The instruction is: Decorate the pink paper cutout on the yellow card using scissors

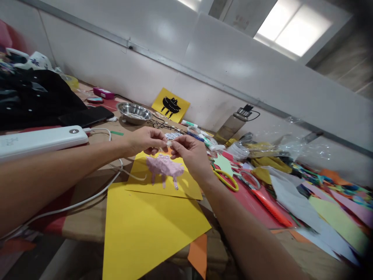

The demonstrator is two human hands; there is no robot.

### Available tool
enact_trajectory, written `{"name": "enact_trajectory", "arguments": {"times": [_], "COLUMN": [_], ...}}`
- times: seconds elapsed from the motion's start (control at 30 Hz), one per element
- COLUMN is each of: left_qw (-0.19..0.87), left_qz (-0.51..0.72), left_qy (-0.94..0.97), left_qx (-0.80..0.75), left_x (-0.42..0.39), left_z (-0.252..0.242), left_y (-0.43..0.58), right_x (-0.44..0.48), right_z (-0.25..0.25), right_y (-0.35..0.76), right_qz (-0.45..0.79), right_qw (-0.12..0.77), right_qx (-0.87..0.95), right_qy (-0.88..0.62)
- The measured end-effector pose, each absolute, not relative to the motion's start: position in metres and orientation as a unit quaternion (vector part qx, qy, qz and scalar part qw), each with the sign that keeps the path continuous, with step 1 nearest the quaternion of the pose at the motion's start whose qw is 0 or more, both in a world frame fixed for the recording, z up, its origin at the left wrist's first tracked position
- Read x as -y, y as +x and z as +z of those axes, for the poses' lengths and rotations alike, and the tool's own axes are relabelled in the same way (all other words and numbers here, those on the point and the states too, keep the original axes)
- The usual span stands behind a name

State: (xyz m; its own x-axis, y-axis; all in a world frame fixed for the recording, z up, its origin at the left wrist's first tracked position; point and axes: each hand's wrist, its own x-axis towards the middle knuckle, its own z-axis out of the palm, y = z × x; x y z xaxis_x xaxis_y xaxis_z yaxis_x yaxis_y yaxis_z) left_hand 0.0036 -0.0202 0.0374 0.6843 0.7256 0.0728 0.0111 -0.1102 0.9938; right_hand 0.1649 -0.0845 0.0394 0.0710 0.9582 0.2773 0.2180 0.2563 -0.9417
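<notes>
Bare forearms (72, 165) narrowing toward wrists (126, 146); bare left hand (148, 140), right hand (190, 153).

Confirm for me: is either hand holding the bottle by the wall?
No, the left hand and right hand pinch a small white piece between them, while the bottle stands apart, beyond the right hand.

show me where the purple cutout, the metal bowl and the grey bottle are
Purple cutout (165, 167): head view, on the middle of its body, above the legs
Metal bowl (129, 107): head view, on its inner wall near the far rim
Grey bottle (231, 126): head view, on its body, below the cap
</notes>
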Motion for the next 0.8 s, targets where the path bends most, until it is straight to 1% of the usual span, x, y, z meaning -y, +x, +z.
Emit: {"name": "enact_trajectory", "arguments": {"times": [0.1, 0.17, 0.27, 0.33, 0.43, 0.5, 0.53, 0.63, 0.7, 0.8], "left_qw": [0.618, 0.61, 0.597, 0.594, 0.6, 0.607, 0.61, 0.622, 0.627, 0.628], "left_qz": [0.288, 0.293, 0.309, 0.321, 0.337, 0.343, 0.346, 0.351, 0.356, 0.357], "left_qy": [0.682, 0.686, 0.687, 0.684, 0.668, 0.651, 0.644, 0.625, 0.617, 0.612], "left_qx": [-0.265, -0.266, -0.274, -0.276, -0.285, -0.3, -0.307, -0.315, -0.315, -0.323], "left_x": [0.019, 0.018, 0.015, 0.014, 0.013, 0.013, 0.013, 0.012, 0.012, 0.012], "left_z": [0.04, 0.041, 0.041, 0.042, 0.046, 0.048, 0.049, 0.05, 0.049, 0.048], "left_y": [0.002, 0.001, 0.0, -0.002, -0.004, -0.005, -0.005, -0.005, -0.005, -0.005], "right_x": [0.083, 0.081, 0.082, 0.087, 0.102, 0.119, 0.128, 0.154, 0.167, 0.176], "right_z": [0.039, 0.038, 0.039, 0.04, 0.04, 0.038, 0.035, 0.02, 0.007, -0.013], "right_y": [0.167, 0.168, 0.17, 0.177, 0.199, 0.222, 0.234, 0.272, 0.291, 0.309], "right_qz": [0.439, 0.478, 0.509, 0.497, 0.401, 0.277, 0.203, 0.01, -0.044, -0.074], "right_qw": [0.53, 0.531, 0.531, 0.529, 0.52, 0.489, 0.461, 0.323, 0.236, 0.155], "right_qx": [0.543, 0.52, 0.507, 0.515, 0.553, 0.585, 0.601, 0.639, 0.665, 0.699], "right_qy": [-0.481, -0.467, -0.45, -0.455, -0.513, -0.585, -0.621, -0.698, -0.707, -0.694]}}
